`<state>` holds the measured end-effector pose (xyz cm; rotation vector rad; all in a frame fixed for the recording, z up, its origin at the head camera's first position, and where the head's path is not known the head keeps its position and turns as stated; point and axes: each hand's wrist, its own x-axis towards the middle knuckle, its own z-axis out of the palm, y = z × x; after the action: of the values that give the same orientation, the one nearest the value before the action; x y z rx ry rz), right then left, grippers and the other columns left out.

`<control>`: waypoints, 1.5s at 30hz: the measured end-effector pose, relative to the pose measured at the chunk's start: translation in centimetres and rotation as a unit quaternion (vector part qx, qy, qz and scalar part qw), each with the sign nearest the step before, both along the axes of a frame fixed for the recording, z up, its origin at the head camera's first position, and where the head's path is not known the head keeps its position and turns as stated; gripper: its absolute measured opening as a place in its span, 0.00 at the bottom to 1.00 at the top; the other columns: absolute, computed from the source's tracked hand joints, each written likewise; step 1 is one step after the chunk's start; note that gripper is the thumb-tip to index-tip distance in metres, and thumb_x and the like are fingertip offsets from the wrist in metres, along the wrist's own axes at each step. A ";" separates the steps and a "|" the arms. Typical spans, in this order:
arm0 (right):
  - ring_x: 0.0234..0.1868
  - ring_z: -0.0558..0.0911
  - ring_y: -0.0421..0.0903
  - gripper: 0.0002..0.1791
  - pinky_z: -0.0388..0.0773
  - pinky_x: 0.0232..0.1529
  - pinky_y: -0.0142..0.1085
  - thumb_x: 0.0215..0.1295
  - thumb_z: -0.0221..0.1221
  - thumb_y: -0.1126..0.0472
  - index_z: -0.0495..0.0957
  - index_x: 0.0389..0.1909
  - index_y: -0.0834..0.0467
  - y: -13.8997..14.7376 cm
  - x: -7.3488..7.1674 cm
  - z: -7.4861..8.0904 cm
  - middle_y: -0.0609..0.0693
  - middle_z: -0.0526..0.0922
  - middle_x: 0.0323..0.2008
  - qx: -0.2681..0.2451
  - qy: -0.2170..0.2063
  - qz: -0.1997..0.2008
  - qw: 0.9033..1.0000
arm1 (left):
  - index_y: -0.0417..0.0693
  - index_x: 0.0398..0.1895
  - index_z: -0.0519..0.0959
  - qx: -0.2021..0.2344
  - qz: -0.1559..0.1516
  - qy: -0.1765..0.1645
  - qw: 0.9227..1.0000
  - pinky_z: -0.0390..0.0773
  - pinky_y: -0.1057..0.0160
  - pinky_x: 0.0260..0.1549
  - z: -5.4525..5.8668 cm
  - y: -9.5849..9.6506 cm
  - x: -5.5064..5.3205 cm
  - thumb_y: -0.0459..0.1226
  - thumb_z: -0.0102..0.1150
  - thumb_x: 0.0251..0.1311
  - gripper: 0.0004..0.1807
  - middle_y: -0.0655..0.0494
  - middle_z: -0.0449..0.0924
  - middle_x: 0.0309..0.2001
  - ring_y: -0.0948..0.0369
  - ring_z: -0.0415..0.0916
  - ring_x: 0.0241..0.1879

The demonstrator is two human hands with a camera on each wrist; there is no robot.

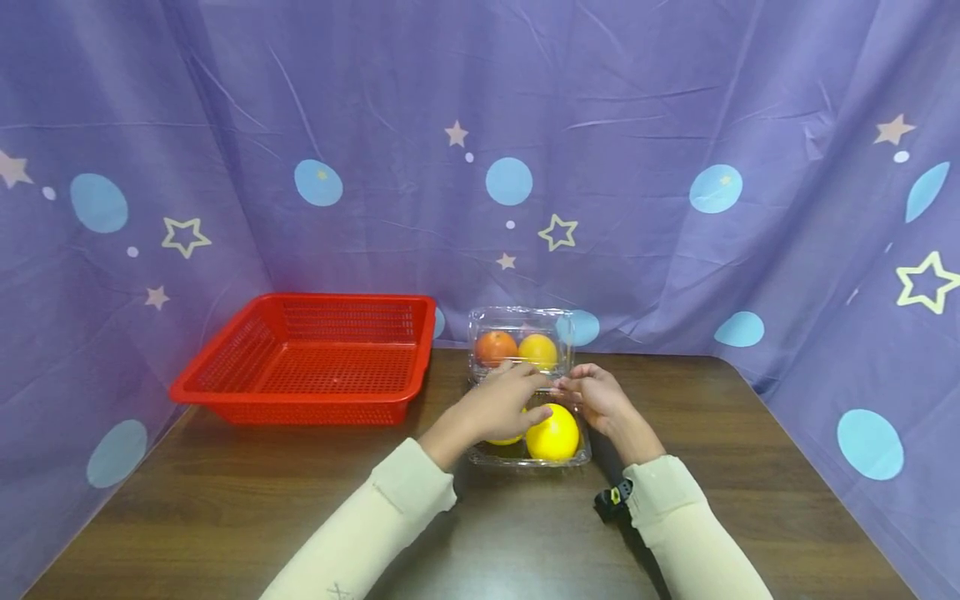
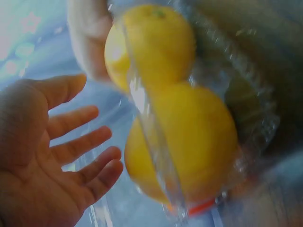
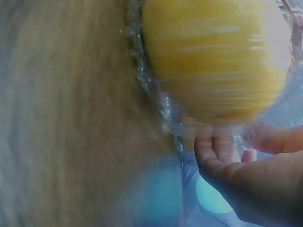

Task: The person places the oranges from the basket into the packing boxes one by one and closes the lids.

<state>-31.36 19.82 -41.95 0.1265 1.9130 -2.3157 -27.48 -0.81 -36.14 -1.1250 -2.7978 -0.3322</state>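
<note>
A clear plastic clamshell container (image 1: 528,463) sits on the table, holding round yellow fruits (image 1: 552,433) that look like oranges. Its upright clear plastic part (image 1: 521,315) stands at the back, where an orange fruit (image 1: 496,348) and a yellow-orange fruit (image 1: 538,352) show through. My left hand (image 1: 501,404) reaches over the container's left side; in the left wrist view its fingers (image 2: 80,139) are spread and relaxed, beside the fruits. At the right side, my right hand (image 1: 600,402) pinches the container's plastic edge between thumb and fingers, seen close below a fruit (image 3: 213,56) in the right wrist view.
A red perforated plastic basket (image 1: 300,408) stands to the left on the brown wooden table (image 1: 720,500). A purple curtain (image 1: 637,108) with stars and blue spots hangs behind and at both sides. A black band (image 1: 612,500) is at the right wrist.
</note>
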 end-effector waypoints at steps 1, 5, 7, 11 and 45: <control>0.33 0.87 0.42 0.09 0.83 0.40 0.33 0.72 0.52 0.75 0.63 0.44 0.62 0.1 0.0 0.0 0.50 0.84 0.31 0.006 0.006 0.000 1.000 | 0.51 0.67 0.77 0.019 0.012 0.009 1.000 0.69 0.48 0.66 0.1 -0.3 -0.3 0.51 0.60 0.70 0.26 0.51 0.75 0.66 0.50 0.70 0.64; 0.29 0.84 0.41 0.09 0.82 0.34 0.31 0.70 0.54 0.75 0.65 0.45 0.64 0.5 -0.1 0.1 0.51 0.82 0.31 0.055 0.034 -0.004 0.998 | 0.47 0.64 0.79 0.114 0.062 0.042 0.991 0.72 0.49 0.61 0.5 -1.6 -1.3 0.46 0.61 0.69 0.24 0.49 0.78 0.61 0.50 0.72 0.58; 0.28 0.81 0.40 0.08 0.81 0.33 0.30 0.70 0.55 0.75 0.66 0.44 0.66 0.8 -0.2 0.2 0.52 0.81 0.31 0.090 0.050 -0.001 0.995 | 0.45 0.61 0.79 0.166 0.090 0.062 0.980 0.74 0.49 0.57 0.6 -2.1 -1.9 0.43 0.62 0.68 0.21 0.48 0.78 0.59 0.49 0.73 0.55; 0.30 0.81 0.41 0.07 0.82 0.37 0.31 0.70 0.56 0.73 0.69 0.45 0.67 1.2 -0.3 0.4 0.52 0.80 0.34 0.144 0.067 0.006 0.987 | 0.43 0.57 0.81 0.269 0.152 0.086 0.947 0.76 0.49 0.53 0.4 -2.7 -2.8 0.38 0.62 0.66 0.18 0.47 0.79 0.56 0.47 0.74 0.52; 0.47 0.86 0.59 0.12 0.80 0.52 0.52 0.72 0.61 0.65 0.81 0.52 0.65 1.1 3.1 7.5 0.62 0.87 0.45 0.399 0.295 -0.084 0.864 | 0.36 0.55 0.82 0.387 0.155 0.068 0.906 0.80 0.55 0.46 1.8 -5.2 -2.8 0.29 0.59 0.66 0.15 0.43 0.82 0.47 0.50 0.81 0.44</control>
<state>-28.29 20.88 -34.43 -0.4021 3.1782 -1.5650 -30.26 -6.02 -34.37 -0.4836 -2.2774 -1.1370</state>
